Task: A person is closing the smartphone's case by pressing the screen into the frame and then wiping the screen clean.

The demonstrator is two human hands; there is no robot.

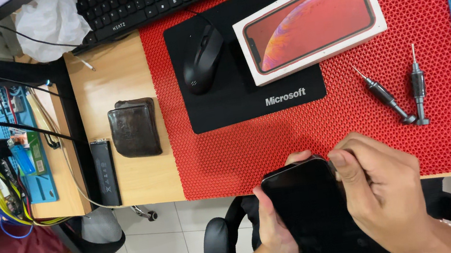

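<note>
Wooden desk with a red mesh mat across the middle of the frame, tiled floor below. Lower centre, the person's left hand cradles a black smartphone from beneath, off the desk edge, steadying it. The right hand is closed around its top right corner, thumb pressed there. Screen's dark, glossy, looks uncracked. Two precision screwdrivers lie within reach at right, with a phone box and mouse up top.

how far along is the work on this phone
Early. Done: little shows; the phone box lies shut. In hand: the left hand holds the dark phone while the right hand pinches at its top edge. Left: the phone looks unopened, and two screwdrivers lie untouched on the red mat.
</note>
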